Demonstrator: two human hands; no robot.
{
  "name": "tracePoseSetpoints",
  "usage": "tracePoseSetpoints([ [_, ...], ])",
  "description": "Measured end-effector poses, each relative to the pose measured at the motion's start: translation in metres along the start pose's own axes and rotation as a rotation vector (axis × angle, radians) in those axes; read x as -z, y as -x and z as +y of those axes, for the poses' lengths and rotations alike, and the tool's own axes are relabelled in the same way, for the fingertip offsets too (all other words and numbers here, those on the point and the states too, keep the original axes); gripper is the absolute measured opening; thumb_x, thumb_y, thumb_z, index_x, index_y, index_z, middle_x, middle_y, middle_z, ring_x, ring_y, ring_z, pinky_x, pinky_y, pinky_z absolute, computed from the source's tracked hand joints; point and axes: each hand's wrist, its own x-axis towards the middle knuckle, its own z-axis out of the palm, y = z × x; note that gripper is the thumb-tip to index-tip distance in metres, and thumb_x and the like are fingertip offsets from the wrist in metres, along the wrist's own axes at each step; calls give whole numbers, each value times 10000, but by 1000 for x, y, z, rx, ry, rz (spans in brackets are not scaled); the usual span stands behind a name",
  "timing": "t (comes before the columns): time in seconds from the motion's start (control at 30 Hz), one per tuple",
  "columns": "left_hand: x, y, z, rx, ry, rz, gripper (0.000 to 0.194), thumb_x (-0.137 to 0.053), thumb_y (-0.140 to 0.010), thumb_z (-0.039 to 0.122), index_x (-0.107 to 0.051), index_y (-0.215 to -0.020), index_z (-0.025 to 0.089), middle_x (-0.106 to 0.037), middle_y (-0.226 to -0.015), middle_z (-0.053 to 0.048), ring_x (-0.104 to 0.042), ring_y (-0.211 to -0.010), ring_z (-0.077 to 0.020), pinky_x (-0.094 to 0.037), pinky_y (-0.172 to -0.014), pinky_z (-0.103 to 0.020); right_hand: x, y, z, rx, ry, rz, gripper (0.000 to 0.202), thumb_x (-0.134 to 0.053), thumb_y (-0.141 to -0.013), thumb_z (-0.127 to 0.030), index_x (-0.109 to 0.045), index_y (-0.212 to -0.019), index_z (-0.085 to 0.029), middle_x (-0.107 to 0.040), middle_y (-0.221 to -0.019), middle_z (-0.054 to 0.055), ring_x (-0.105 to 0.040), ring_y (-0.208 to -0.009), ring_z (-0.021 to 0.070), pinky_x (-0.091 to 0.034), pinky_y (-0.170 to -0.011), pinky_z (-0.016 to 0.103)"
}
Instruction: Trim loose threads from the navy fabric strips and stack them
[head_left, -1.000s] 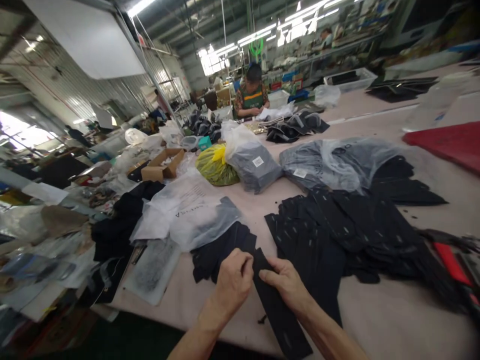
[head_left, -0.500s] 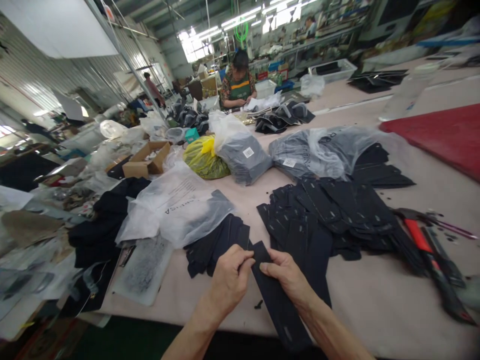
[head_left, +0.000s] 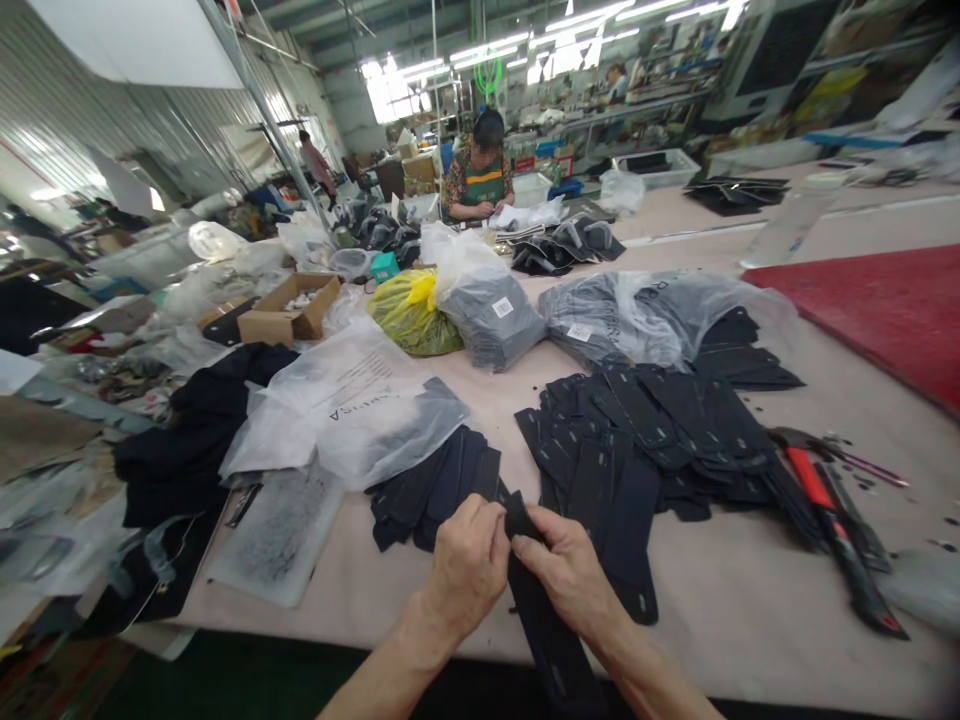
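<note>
A long dark fabric strip (head_left: 551, 640) hangs from my hands over the table's front edge, its upper end bent. My right hand (head_left: 562, 565) grips that upper end between thumb and fingers. My left hand (head_left: 471, 555) is closed in a pinch at the strip's top left edge; its fingertips hide whatever lies between them. Just beyond my left hand lies a fan of dark strips (head_left: 442, 485), partly under a white plastic bag (head_left: 352, 405). Right of my hands is a larger heap of similar dark strips (head_left: 660, 430), each with a small slot near its end.
A red-and-black hammer (head_left: 832, 530) lies at the right, near a red board (head_left: 877, 310). Wrapped bundles (head_left: 491, 315) and a yellow bag (head_left: 412, 315) stand behind. At left are a translucent cutting board (head_left: 281, 540) and a cardboard box (head_left: 292, 310). Across the table sits a person (head_left: 480, 175).
The strip's upper end, flat before, is now bent over between my hands. Both hands stay close together at it. The view has shifted slightly.
</note>
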Motion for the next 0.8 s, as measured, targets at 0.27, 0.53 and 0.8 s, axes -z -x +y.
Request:
tracePoseSetpoints([
  [0.27,11,8,-4,481,426,41,198,-500,-914,284,-607,-799,163,-533,-661,11,-493,-602,-104,-383,-576,-221,-13,3,13,-284,-408,-52,284,-662,-721,-238,-695,-985,-137,-627,-679,-5,-495,-529,110,-387,-509,228],
  [0.53,16,17,-5,689,710,108,197,-593,-867,335,-585,-968,166,-531,-663,38,-467,-541,-77,-390,-521,-193,-19,11,14,-350,-551,-44,361,-711,-699,-227,-682,-1054,-168,-672,-707,9,-561,-530,114,-431,-500,212],
  [0.8,31,25,-2,110,178,83,185,-495,-910,148,-668,-974,158,-590,-807,-47,-578,-741,-140,-463,-695,-257,-24,13,10,-369,-514,-4,378,-735,-664,-270,-694,-1025,-167,-643,-655,-15,-531,-489,113,-427,-486,228],
])
